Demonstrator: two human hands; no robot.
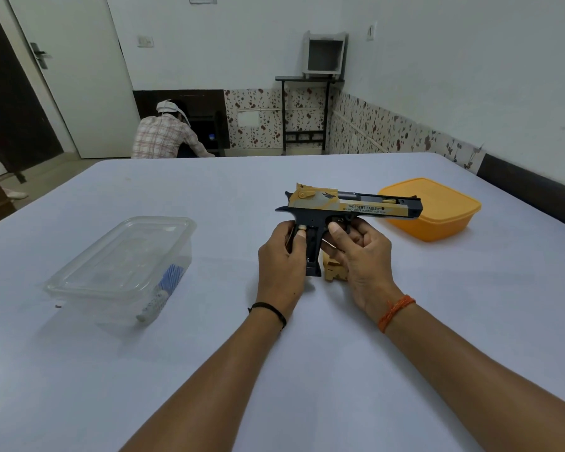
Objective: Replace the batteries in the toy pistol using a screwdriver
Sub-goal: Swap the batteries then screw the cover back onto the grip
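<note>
A black and tan toy pistol is held upright over the middle of the table, barrel pointing right. My left hand grips the back of its black grip, thumb pressed on the grip's side. My right hand holds the front of the grip near the trigger guard, thumb on the frame. A tan grip cover piece sits under my right palm, partly hidden. A screwdriver with a blue ribbed handle lies inside the clear container. No batteries are visible.
A clear plastic container with a lid stands left of my hands. An orange lidded box sits behind the pistol's muzzle at the right. A person in a checked shirt crouches beyond the table's far edge.
</note>
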